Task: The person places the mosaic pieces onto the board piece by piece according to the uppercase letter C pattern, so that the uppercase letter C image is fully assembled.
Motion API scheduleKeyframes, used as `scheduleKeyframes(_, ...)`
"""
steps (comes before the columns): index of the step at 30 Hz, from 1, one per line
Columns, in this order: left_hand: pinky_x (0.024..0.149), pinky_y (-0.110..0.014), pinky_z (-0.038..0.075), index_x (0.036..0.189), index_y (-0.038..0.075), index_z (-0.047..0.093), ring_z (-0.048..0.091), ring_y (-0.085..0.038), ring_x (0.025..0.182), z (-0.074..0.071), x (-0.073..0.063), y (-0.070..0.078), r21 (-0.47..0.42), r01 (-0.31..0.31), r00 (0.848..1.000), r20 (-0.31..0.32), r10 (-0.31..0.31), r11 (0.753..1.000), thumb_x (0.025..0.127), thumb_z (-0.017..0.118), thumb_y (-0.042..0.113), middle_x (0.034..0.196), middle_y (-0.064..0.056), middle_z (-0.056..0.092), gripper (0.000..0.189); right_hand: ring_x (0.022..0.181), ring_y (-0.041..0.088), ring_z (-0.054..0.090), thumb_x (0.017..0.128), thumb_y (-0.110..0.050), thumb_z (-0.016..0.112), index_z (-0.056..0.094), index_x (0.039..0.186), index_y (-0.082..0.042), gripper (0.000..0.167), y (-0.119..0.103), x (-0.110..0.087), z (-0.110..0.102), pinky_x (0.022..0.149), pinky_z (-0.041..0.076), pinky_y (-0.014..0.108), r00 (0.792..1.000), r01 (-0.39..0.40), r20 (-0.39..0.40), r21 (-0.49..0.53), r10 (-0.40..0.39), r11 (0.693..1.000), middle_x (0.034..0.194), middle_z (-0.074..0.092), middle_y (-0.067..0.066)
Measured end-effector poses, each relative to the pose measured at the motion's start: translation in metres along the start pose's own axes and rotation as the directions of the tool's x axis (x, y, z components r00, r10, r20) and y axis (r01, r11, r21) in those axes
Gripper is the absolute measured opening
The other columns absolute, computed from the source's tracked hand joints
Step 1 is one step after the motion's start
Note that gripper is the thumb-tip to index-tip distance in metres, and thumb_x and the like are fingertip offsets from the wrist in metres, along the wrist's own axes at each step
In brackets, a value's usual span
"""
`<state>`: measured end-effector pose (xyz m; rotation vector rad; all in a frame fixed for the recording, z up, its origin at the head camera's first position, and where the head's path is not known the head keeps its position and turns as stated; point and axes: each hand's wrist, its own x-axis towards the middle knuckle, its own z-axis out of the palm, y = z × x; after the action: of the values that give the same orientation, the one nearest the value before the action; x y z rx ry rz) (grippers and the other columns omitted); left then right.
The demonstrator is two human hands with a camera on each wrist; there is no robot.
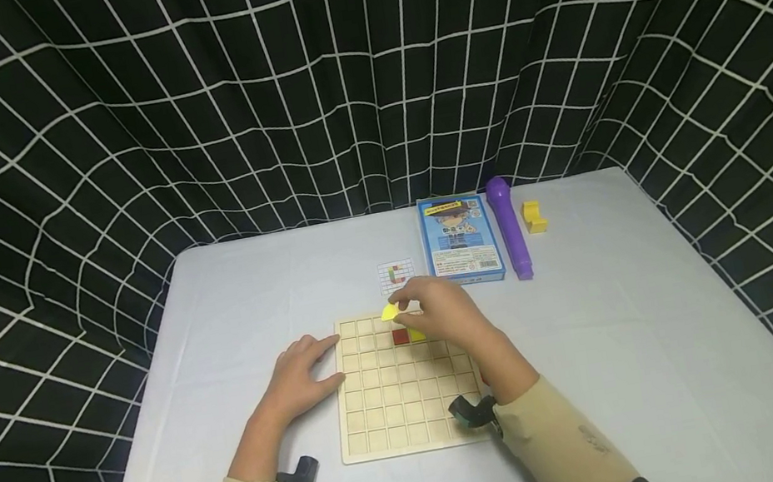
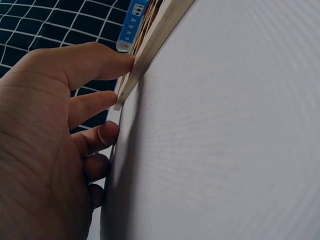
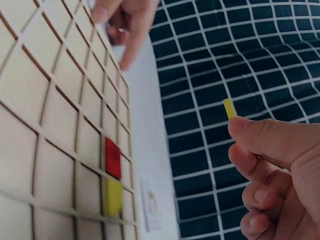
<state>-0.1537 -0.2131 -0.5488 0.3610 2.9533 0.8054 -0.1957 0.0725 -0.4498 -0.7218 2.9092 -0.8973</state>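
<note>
My right hand [image 1: 439, 313] pinches a thin yellow tile [image 1: 389, 311] between thumb and fingertips, held over the far edge of the wooden grid board [image 1: 377, 419]. Seen edge-on in the right wrist view, the tile [image 3: 229, 108] sticks out past the fingertips. On the board, a red tile [image 1: 401, 337] and another yellow tile [image 1: 417, 335] lie side by side in neighbouring squares near the far edge. My left hand [image 1: 296, 380] rests at the board's left side, thumb and index finger extended and touching its edge [image 2: 152, 47].
Beyond the board lies a small printed card [image 1: 396, 276] with a coloured pattern on a grid. A blue box [image 1: 462, 241], a purple stick with a round end [image 1: 510, 230] and a yellow block [image 1: 534, 218] sit farther back to the right. Dark grid-patterned curtains [image 1: 333, 98] surround the white table.
</note>
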Motion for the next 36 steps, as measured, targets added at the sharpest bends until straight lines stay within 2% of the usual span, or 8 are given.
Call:
scheduleKeyframes(3, 0.082, -0.037, 0.04, 0.144, 0.021, 0.062, 0.043, -0.013, 0.085, 0.0, 0.0, 0.0, 0.0, -0.003, 1.0, 0.002, 0.003, 1.0, 0.082, 0.081, 0.04, 0.094, 0.01, 0.051, 0.067, 0.098, 0.022, 0.067, 0.089, -0.021, 0.081, 0.079, 0.113, -0.016, 0.024, -0.002, 0.004, 0.01, 0.079, 0.052, 0.037, 1.0, 0.004, 0.014, -0.007, -0.004, 1.0, 0.095, 0.07, -0.004)
scheduleKeyframes(8, 0.081, -0.037, 0.039, 0.144, 0.02, 0.061, 0.042, -0.013, 0.084, -0.001, 0.0, -0.001, 0.001, -0.012, 1.0, 0.002, 0.012, 1.0, 0.083, 0.08, 0.039, 0.093, 0.009, 0.05, 0.066, 0.076, 0.015, 0.056, 0.088, -0.021, 0.081, 0.081, 0.111, -0.018, 0.024, -0.002, 0.01, 0.028, 0.066, 0.047, 0.032, 0.996, -0.045, 0.079, 0.005, 0.044, 0.999, 0.086, 0.062, -0.007)
scheduleKeyframes(14, 0.081, -0.036, 0.039, 0.144, 0.021, 0.061, 0.042, -0.013, 0.084, -0.001, 0.0, -0.002, 0.002, -0.016, 1.0, 0.004, 0.016, 1.0, 0.084, 0.08, 0.039, 0.093, 0.01, 0.049, 0.066, 0.071, 0.012, 0.052, 0.086, -0.022, 0.084, 0.082, 0.11, -0.016, 0.025, 0.003, 0.011, 0.047, 0.062, 0.044, 0.029, 0.987, -0.084, 0.138, -0.023, 0.086, 0.996, 0.081, 0.059, -0.007)
scheduleKeyframes(25, 0.082, -0.036, 0.039, 0.145, 0.021, 0.061, 0.042, -0.013, 0.085, -0.002, -0.001, 0.0, 0.0, -0.004, 1.0, 0.009, 0.004, 1.0, 0.084, 0.08, 0.039, 0.093, 0.01, 0.049, 0.067, 0.074, 0.013, 0.055, 0.085, -0.021, 0.084, 0.082, 0.11, -0.015, 0.026, 0.009, 0.009, 0.056, 0.067, 0.049, 0.032, 0.98, -0.129, 0.145, -0.059, 0.136, 0.99, 0.088, 0.066, -0.004)
scheduleKeyframes(32, 0.082, -0.037, 0.039, 0.144, 0.02, 0.061, 0.042, -0.013, 0.085, -0.003, -0.001, 0.0, 0.007, -0.01, 1.0, 0.009, 0.01, 1.0, 0.084, 0.08, 0.039, 0.093, 0.009, 0.049, 0.066, 0.082, 0.012, 0.061, 0.087, -0.026, 0.084, 0.082, 0.11, -0.017, 0.025, 0.01, 0.009, 0.056, 0.073, 0.052, 0.033, 0.975, -0.137, 0.173, -0.034, 0.141, 0.99, 0.101, 0.074, -0.002)
scheduleKeyframes(36, 0.082, -0.037, 0.039, 0.145, 0.02, 0.061, 0.042, -0.013, 0.085, -0.003, -0.001, 0.001, 0.005, -0.009, 1.0, 0.009, 0.009, 1.0, 0.084, 0.08, 0.039, 0.093, 0.01, 0.049, 0.067, 0.091, 0.015, 0.066, 0.09, -0.026, 0.08, 0.082, 0.112, -0.017, 0.023, 0.011, 0.007, 0.057, 0.076, 0.053, 0.035, 0.975, -0.144, 0.168, -0.036, 0.148, 0.989, 0.107, 0.075, -0.001)
